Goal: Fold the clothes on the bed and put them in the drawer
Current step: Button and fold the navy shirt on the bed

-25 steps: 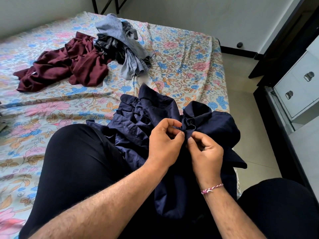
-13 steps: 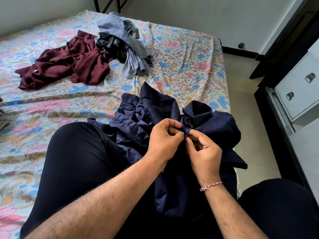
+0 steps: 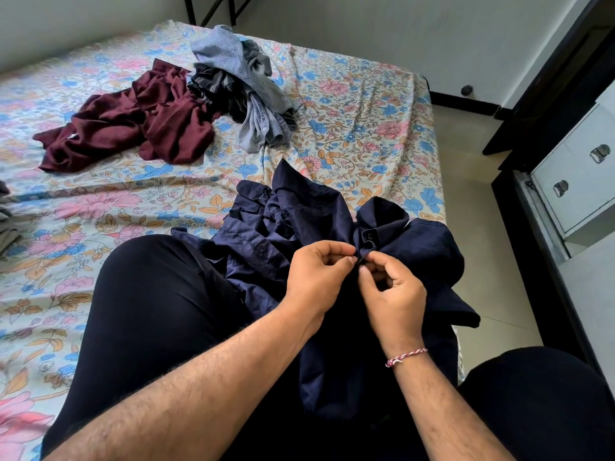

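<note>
The left hand [image 3: 316,277] and the right hand [image 3: 392,291] each pinch the navy shirt [image 3: 299,224] placket, grip closed on cloth; maroon garment [image 3: 133,128] lies on the bed [image 3: 366,134].

Crumpled navy smooth-woven cloth shirt [image 3: 299,227] is showing faint sheen; floral-printed matt cotton bedsheet [image 3: 349,128], at twelve o'clock, is lying wrinkled.

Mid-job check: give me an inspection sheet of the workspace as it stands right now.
Surface: bed with floral sheet.
Job's things: navy shirt on the lap, unfolded; maroon garment and grey pile lie crumpled further up the bed.
Clutter: cloth edge at far left.
Grips: left hand and right hand both pinch the shirt below the collar.
Cables: nothing seen.
Surroundings: white drawers to the right, shut.
</note>
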{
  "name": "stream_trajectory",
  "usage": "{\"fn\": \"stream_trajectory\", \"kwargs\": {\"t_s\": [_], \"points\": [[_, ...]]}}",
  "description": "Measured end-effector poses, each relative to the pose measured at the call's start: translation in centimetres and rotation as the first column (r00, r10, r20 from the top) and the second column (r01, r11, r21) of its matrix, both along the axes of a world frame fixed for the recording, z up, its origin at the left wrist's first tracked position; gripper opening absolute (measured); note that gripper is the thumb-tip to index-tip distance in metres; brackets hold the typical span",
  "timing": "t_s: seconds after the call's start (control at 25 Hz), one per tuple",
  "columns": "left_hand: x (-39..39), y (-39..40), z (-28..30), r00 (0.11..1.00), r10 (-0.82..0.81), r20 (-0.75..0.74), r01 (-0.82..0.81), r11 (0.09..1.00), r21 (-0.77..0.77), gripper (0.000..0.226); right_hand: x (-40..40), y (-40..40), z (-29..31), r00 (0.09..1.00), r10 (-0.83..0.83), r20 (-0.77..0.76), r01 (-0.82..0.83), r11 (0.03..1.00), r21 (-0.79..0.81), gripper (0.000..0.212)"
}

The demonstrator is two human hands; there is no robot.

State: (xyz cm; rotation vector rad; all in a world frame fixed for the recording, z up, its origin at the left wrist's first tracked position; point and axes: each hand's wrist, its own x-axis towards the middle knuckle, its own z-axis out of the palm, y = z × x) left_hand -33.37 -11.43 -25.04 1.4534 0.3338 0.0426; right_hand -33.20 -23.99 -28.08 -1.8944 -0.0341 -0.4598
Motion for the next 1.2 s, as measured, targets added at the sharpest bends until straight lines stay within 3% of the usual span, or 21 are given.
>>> {"fn": "stream_trajectory", "kwargs": {"t_s": [0.12, 0.28, 0.92, 1.0, 1.08, 1.2], "points": [[-0.2, 0.0, -0.1, 0.998, -0.012, -0.063, 0.008, 0.998, -0.063, 0.002, 0.0, 0.1, 0.2, 0.999, 0.041, -0.036, -0.037, 0.994, 0.101, 0.032], [-0.1, -0.1, -0.7, 0.988, -0.072, -0.136, 0.058, 0.993, -0.103, 0.019, 0.0, 0.0, 0.1, 0.996, 0.058, -0.065, -0.046, 0.985, 0.166, 0.035], [0.4, 0.0, -0.4, 0.989, -0.13, -0.063, 0.124, 0.988, -0.086, 0.023, 0.7, -0.8, 0.1, 0.972, 0.224, -0.073, -0.194, 0.937, 0.29, 0.028], [0.6, -0.1, -0.6, 0.991, -0.127, -0.04, 0.12, 0.981, -0.155, 0.022, 0.6, -0.6, 0.5, 0.96, 0.255, -0.114, -0.183, 0.882, 0.433, 0.027], [0.4, -0.2, -0.4, 0.99, -0.136, -0.022, 0.131, 0.977, -0.169, 0.021, 0.5, -0.5, 1.0, 0.933, 0.32, -0.164, -0.155, 0.769, 0.62, 0.024], [0.3, -0.1, -0.3, 0.987, -0.159, -0.027, 0.156, 0.984, -0.091, 0.023, 0.4, -0.8, 1.3, 0.9, 0.385, -0.205, -0.14, 0.7, 0.701, 0.017]]}}
